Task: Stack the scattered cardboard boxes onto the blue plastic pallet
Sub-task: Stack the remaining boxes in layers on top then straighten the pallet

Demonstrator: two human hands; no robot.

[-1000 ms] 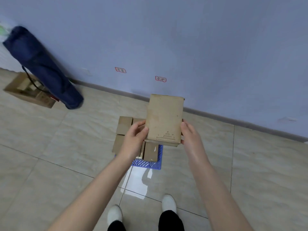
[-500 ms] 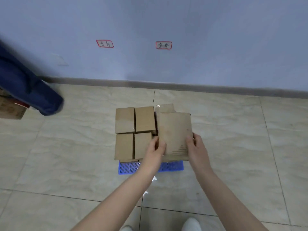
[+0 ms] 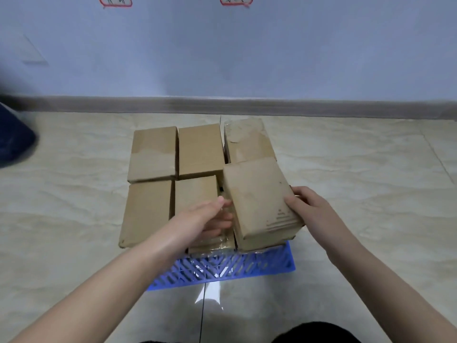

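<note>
Right hand (image 3: 312, 214) grips the flat brown cardboard box (image 3: 257, 196) over the blue slotted plastic pallet (image 3: 223, 268); left hand (image 3: 201, 219), fingers relaxed, just presses its side.

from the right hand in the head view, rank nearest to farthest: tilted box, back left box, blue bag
1. tilted box: front right, gripped by the right hand.
2. back left box: far row, left end.
3. blue bag: on the floor at the left edge.
</note>
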